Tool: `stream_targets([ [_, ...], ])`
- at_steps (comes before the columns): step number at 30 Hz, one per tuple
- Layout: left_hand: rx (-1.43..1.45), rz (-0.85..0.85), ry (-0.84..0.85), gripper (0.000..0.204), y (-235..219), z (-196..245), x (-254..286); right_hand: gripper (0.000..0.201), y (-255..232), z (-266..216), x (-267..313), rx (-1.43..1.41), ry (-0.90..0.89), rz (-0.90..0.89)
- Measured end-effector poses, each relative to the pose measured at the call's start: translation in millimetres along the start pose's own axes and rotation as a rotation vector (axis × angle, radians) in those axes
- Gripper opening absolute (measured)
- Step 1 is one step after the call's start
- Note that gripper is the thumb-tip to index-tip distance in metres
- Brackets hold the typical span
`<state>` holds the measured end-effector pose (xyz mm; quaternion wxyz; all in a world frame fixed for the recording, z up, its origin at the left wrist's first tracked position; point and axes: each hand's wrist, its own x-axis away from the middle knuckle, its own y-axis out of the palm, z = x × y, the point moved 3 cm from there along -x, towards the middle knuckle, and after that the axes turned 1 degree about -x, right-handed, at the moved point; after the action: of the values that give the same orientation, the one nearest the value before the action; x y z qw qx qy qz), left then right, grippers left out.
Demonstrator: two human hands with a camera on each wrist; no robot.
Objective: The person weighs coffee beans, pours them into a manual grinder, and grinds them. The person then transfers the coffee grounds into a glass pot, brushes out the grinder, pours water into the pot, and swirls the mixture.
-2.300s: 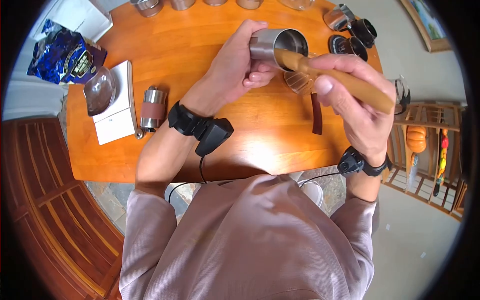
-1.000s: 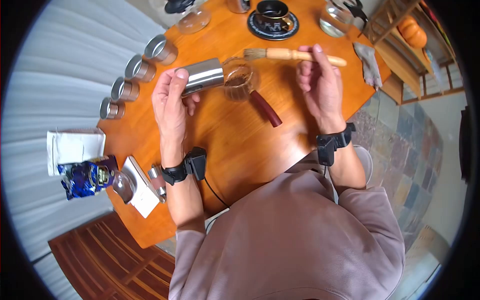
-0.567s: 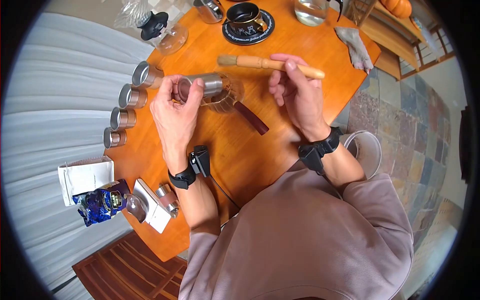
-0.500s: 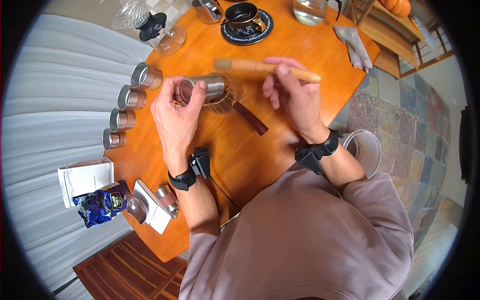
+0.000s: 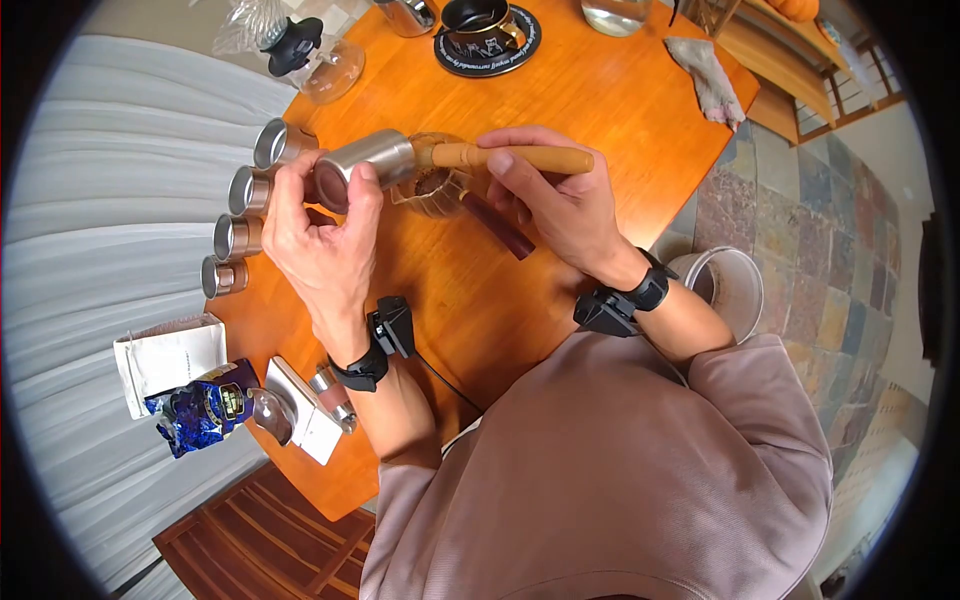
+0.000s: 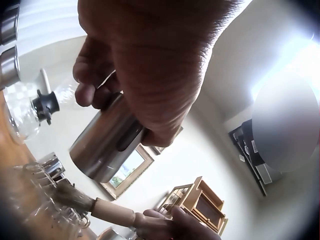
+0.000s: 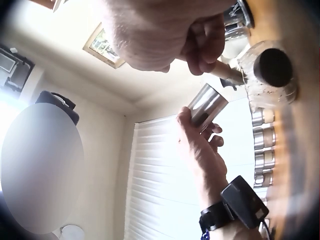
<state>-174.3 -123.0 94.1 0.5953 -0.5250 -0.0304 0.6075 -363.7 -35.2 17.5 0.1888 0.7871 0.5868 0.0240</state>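
Note:
My left hand [image 5: 325, 240] grips a brushed steel canister [image 5: 375, 160] on its side, its mouth end toward the right hand. It hangs tilted in the left wrist view, a dark slot along its wall. In my right hand [image 5: 570, 205] is a brush with a turned wooden handle [image 5: 535, 159], pinched between thumb and fingers. Its pale bristles [image 6: 72, 196] point left, close to the canister's mouth in the head view. Below both stands a ribbed glass vessel [image 5: 432, 208] with a dark red handle [image 5: 500, 226], brown grounds lying inside.
Several steel cups [image 5: 238, 236] line the table's left edge. A glass carafe [image 5: 335, 75], a black cup [image 5: 478, 22] on a saucer [image 5: 510, 62] and a grey cloth [image 5: 705, 80] lie farther back. Near left are a blue bag [image 5: 205, 410], white scale [image 5: 310, 430] and hand grinder [image 5: 335, 395].
The brush was inside the canister, came out and was held over the vessel; now its bristles are back near the canister's mouth. The canister has shifted slightly left, and the head view has turned.

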Motion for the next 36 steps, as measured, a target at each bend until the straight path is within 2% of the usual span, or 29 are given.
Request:
stream_targets([
  [2, 0.004, -0.021, 0.033, 0.029, 4, 2, -1, 0.026, 1, -1, -3, -0.004, -0.008, 0.002],
  [4, 0.001, -0.213, -0.034, 0.028, 9, 5, 0, 0.023, 2, -2, -4, -0.019, -0.016, 0.009],
  [5, -0.001, -0.136, -0.009, 0.026, 9, 2, 0, 0.023, 3, -2, -5, -0.018, -0.018, 0.007],
  [6, -0.001, -0.136, -0.008, 0.026, 9, 1, -1, 0.023, 3, -1, -5, -0.044, -0.005, 0.021],
  [8, 0.108, 0.013, -0.071, 0.024, 4, -3, -1, 0.023, 5, -1, -3, -0.068, 0.011, 0.041],
  [11, 0.126, -0.033, -0.037, 0.024, 5, -2, -1, 0.023, 9, -2, -2, -0.181, 0.102, 0.023],
  [13, 0.124, -0.067, -0.007, 0.025, 7, 0, -1, 0.022, 9, -3, -3, -0.144, 0.06, 0.021],
  [16, 0.076, -0.011, -0.027, 0.026, 8, 3, -1, 0.022, 9, 0, -5, -0.175, 0.034, 0.049],
  [18, 0.109, -0.12, -0.033, 0.028, 10, 1, 0, 0.023, 6, 4, -4, -0.146, 0.008, 0.02],
  [20, 0.077, -0.074, -0.027, 0.029, 9, 1, 1, 0.024, 4, 4, -5, -0.117, -0.021, -0.017],
  [22, 0.043, -0.03, -0.017, 0.029, 6, 1, 0, 0.025, 2, 6, -5, -0.091, 0.051, 0.0],
  [25, 0.06, -0.168, -0.052, 0.028, 8, 5, 1, 0.026, 3, 0, -2, -0.099, 0.122, -0.045],
  [26, 0.062, -0.169, -0.054, 0.028, 8, 4, 2, 0.026, 4, 3, -3, -0.096, 0.124, -0.044],
  [28, 0.014, -0.044, 0.002, 0.027, 6, 3, -1, 0.024, 5, 10, -7, -0.172, 0.014, 0.014],
  [29, 0.016, -0.048, 0.004, 0.027, 5, 4, -1, 0.024, 4, 8, -5, -0.172, 0.014, 0.019],
  [31, 0.067, -0.16, 0.019, 0.027, 7, 9, 1, 0.022, 3, 1, -1, -0.11, 0.065, -0.027],
  [34, 0.075, -0.086, 0.007, 0.025, 5, -2, 2, 0.021, 2, 12, -4, -0.156, 0.05, 0.005],
  [35, 0.023, -0.071, 0.016, 0.024, 1, -3, 1, 0.021, 2, 8, 0, -0.21, 0.139, 0.002],
  [36, 0.042, -0.138, -0.051, 0.025, 0, 0, 3, 0.021, 3, 5, 1, -0.205, 0.128, -0.021],
])
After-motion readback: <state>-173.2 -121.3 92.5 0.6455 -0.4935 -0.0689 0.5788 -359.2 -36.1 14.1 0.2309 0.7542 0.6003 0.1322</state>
